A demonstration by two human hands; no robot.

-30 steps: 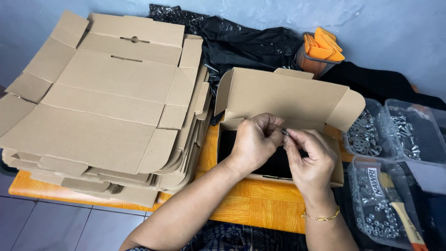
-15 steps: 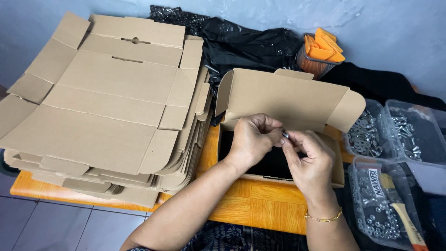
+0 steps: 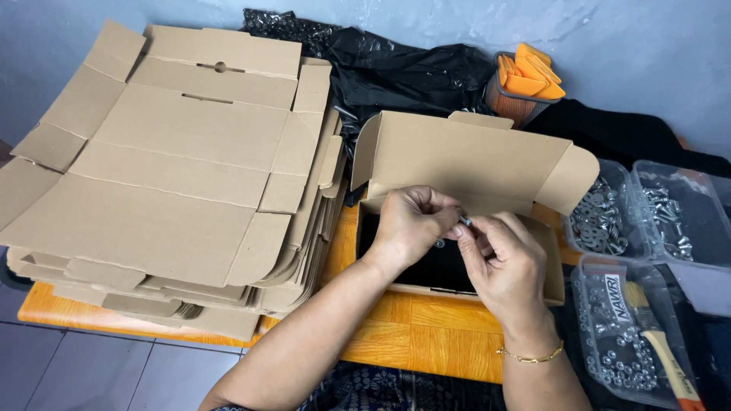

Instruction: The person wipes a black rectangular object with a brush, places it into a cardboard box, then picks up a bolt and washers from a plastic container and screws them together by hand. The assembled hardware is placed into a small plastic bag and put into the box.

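At the centre of the frame the left hand (image 3: 411,224) and the right hand (image 3: 499,262) met above an open cardboard box (image 3: 472,164), both closed around a small metal bolt (image 3: 464,222) pinched between their fingertips. A second small metal piece (image 3: 439,243) showed just below the left hand's fingers — whether a nut or a washer could not be told. The box sat on the orange wooden worktop (image 3: 415,335) with its lid flap upright behind the hands and something dark lying in its bottom.

The step in hand looked like putting small hardware together over the box, the two pieces being joined or sorted between the fingers. The next move would seem to call for a fine fingertip grip and a steady turn, since the parts were tiny and could slip into the box.

A tall stack of flat cardboard blanks (image 3: 164,167) filled the left half of the frame. At the right edge stood clear plastic tubs of metal fasteners (image 3: 601,221) — one lower down also held a brush (image 3: 662,342). Black plastic sheeting (image 3: 411,65) and an orange holder (image 3: 525,80) lay along the top.
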